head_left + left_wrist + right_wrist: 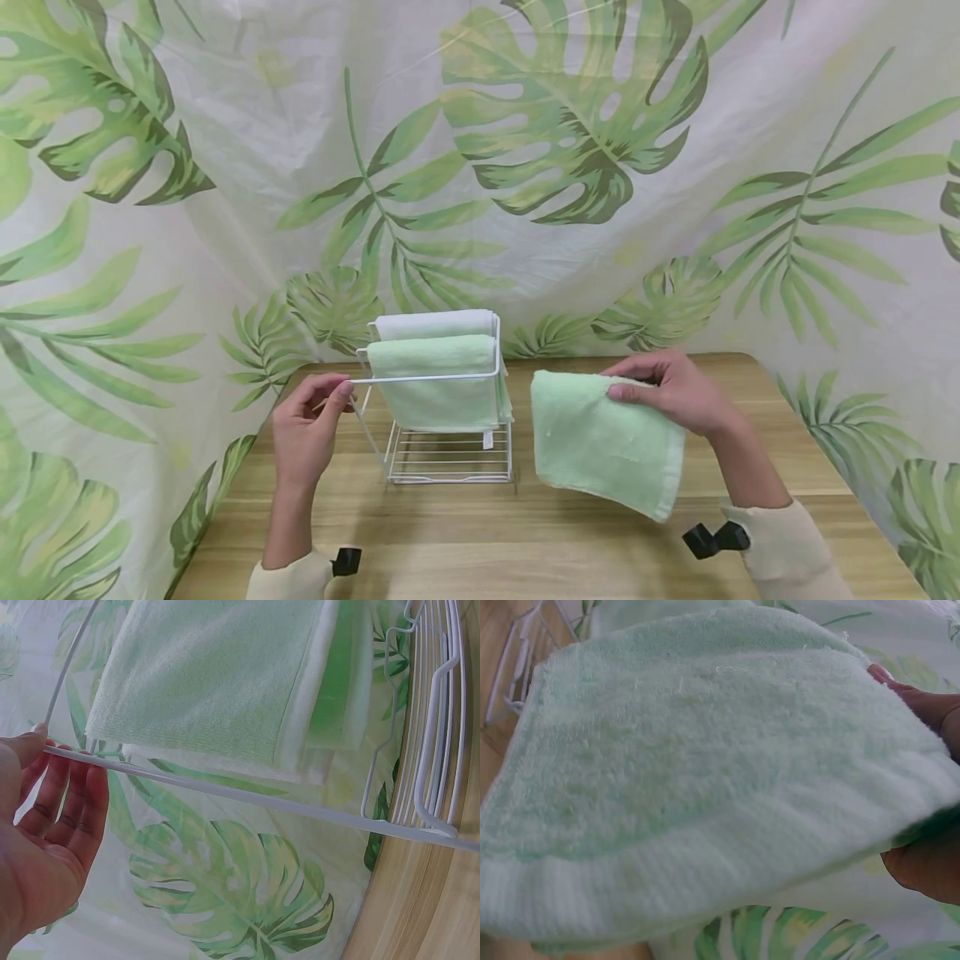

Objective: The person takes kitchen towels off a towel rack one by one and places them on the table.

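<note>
A white wire rack (427, 379) stands on a wood-grain table (465, 542), a little left of the middle and towards the far edge. At its near left upper corner, the left hand (307, 429) pinches the thin bar; the left wrist view shows the thumb on one side and the bent fingers on the other. Two folded towels hang over the rack's bars: a pale green hanging towel (431, 375) in front, and just beyond it a whitish towel (435, 323), of which only the upper strip shows clearly from the head view. A small white label (487, 439) sticks out below their lower edges, at the right; which towel it belongs to I cannot tell. Parallel wires make up the rack's base, resting on the table. To the right of the rack, and apart from it, a second pale green towel (600, 442) is held up by the right hand (675, 392), pinched at its upper right part with the thumb on the near face and the fingers behind. It hangs folded and tilted, its whitish border along the right side. Light sleeves (288, 579) cover both forearms near the wrists. A leaf-printed cloth (585, 108) hangs behind the table and along its sides.
</note>
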Tool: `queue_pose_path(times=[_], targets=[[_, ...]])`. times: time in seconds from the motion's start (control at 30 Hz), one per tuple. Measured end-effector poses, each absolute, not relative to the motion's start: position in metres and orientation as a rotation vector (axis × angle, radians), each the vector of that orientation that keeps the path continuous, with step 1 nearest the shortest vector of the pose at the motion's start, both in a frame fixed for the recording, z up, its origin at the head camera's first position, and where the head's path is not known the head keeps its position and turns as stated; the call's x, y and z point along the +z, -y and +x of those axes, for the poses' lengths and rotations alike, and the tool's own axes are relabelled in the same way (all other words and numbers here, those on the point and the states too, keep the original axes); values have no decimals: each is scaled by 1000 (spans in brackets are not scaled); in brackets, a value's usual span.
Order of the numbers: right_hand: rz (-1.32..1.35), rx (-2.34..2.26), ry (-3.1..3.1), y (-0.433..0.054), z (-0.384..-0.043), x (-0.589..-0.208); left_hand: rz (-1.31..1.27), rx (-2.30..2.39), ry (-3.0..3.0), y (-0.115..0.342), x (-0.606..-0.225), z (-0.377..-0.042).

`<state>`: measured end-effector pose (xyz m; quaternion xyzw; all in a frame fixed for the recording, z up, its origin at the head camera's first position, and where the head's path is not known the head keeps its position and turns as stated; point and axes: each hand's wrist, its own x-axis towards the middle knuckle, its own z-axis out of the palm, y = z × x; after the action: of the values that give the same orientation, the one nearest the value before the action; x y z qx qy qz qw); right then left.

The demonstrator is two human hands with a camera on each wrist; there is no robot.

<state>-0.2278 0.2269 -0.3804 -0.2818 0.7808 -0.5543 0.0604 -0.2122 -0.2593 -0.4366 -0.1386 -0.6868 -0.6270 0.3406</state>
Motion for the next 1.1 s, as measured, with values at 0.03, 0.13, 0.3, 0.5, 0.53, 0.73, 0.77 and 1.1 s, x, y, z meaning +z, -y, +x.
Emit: queue_pose_path(times=[0.03,0.13,0.3,0.5,0.53,0.73,0.77,1.1], targets=[[-861,-1674,-2352,-226,-227,-384,-359,-1630,1789,259,-437,-212],[-876,-1662,-2327,-223,-225,-396,-361,-1633,1786,260,-437,-212],[-876,-1662,-2289,-220,-220,-413,-358,-1624,1794,260,-437,-212],[-849,-1655,-2241,-215,-213,-430,-356,-1622,1795,260,-437,-212],[-848,-1655,-2232,-214,-212,-433,-357,-1625,1793,260,-437,-212],[-862,-1681,-2158,-208,-207,-446,-375,-1620,1785,259,-437,-212],[-870,-1688,-2142,-206,-206,-448,-379,-1617,1784,260,-437,-213],[-863,-1693,-2018,-200,-205,-470,-380,-1604,1793,260,-438,-213]])
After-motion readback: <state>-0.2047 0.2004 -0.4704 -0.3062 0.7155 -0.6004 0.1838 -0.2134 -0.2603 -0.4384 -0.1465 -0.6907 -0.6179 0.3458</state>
